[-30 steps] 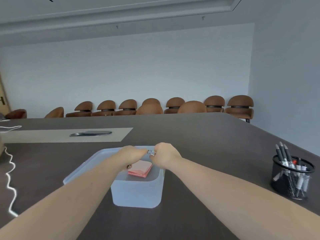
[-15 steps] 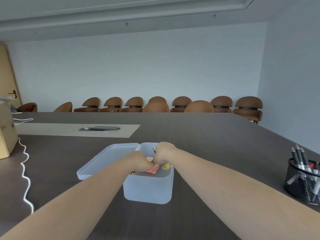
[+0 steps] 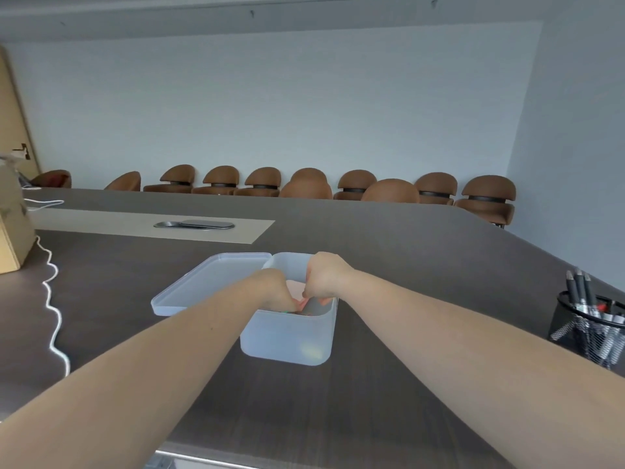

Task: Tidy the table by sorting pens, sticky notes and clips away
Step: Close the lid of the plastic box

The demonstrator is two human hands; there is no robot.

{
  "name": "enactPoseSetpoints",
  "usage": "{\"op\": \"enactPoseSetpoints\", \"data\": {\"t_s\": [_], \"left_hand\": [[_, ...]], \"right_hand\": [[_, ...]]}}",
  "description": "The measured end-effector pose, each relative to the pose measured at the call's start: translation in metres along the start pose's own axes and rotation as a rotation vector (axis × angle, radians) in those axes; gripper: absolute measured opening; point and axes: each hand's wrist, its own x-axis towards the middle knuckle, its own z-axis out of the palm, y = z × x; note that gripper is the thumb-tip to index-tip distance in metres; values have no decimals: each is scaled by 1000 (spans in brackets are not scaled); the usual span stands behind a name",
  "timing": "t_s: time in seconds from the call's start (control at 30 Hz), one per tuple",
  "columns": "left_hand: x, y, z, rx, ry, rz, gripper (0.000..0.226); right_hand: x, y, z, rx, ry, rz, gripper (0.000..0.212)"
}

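Fingers of the left hand [image 3: 275, 288] and right hand [image 3: 324, 276] are curled, contents unclear, over light, floppy sticky notes [image 3: 295, 288] in the plastic box [image 3: 287, 340], best pinched by the edges.

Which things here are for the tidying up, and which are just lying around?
For the tidying:
- translucent plastic box
- its flat plastic lid
- black mesh pen cup
- pink sticky notes

Just lying around:
- white cord
- cardboard box
- brown chairs

Frosted plastic box [image 3: 287, 340] — matt woodgrain table [image 3: 338, 401], wire-mesh cup [image 3: 588, 336].
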Motion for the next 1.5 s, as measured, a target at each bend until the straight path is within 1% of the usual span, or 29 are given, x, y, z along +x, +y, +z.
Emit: {"op": "enactPoseSetpoints", "data": {"t_s": [0.03, 0.07, 0.17, 0.27, 0.37, 0.43, 0.47, 0.5, 0.53, 0.6, 0.63, 0.7, 0.77, 0.83, 0.9, 0.97, 1.03, 1.13, 1.17, 1.27, 1.33, 1.43, 1.5], "left_hand": [[1, 0, 0, 10, 37, -4, 28], [2, -1, 0, 23, 81, -6, 29], [1, -4, -1, 58, 196, -24, 32], [-4, -7, -3, 63, 242, -23, 33], [-15, -12, -7, -7, 296, -36, 30], [-29, -18, -8, -90, 388, -49, 30], [-36, -22, -6, -137, 452, -57, 33], [-44, -26, -1, -191, 513, -75, 38], [-51, -32, 7, -245, 567, -104, 42], [-60, -42, 29, -344, 615, -169, 48], [-64, -45, 40, -400, 599, -205, 51], [-67, -51, 57, -525, 533, -264, 57], [-65, -54, 67, -696, 490, -318, 62], [-64, -53, 70, -953, 483, -387, 59], [-61, -53, 66, -1235, 501, -420, 54], [-59, -54, 59, -1427, 547, -430, 50], [-56, -55, 52, -1558, 604, -430, 48], [-60, -52, 44, -1568, 711, -376, 36], [-61, -49, 42, -1564, 760, -352, 36], [-66, -37, 37, -1622, 838, -270, 37], [-69, -29, 33, -1588, 876, -206, 45], [-64, -21, 26, -1432, 861, -102, 55], [-59, -14, 24, -1341, 774, -39, 58]], "right_hand": [[-1, 1, 0, 17, 13, -11, 15], [-2, 1, 0, 35, 30, -20, 15], [-5, 3, 1, 44, 75, -40, 25], [-10, 3, -1, 14, 90, -60, 27], [-14, 5, 0, 29, 108, -66, 26], [-21, 9, -1, 89, 142, -60, 24], [-26, 12, -2, 133, 158, -50, 22], [-32, 16, -3, 183, 168, -31, 22], [-36, 21, -2, 233, 168, 4, 26], [-43, 31, 5, 307, 128, 89, 36], [-44, 34, 9, 325, 97, 116, 35], [-46, 39, 16, 348, 37, 139, 24], [-48, 40, 18, 362, -10, 150, 26], [-46, 39, 20, 367, -18, 152, 31], [-43, 38, 22, 369, -18, 148, 35], [-42, 36, 24, 368, -23, 144, 36], [-42, 36, 24, 378, -33, 140, 35], [-43, 35, 23, 391, -46, 138, 37], [-43, 36, 23, 389, -46, 134, 37], [-44, 37, 22, 391, -48, 141, 36], [-44, 37, 21, 400, -53, 148, 33], [-42, 36, 22, 458, -70, 175, 30], [-41, 38, 24, 544, -72, 191, 28]]}}
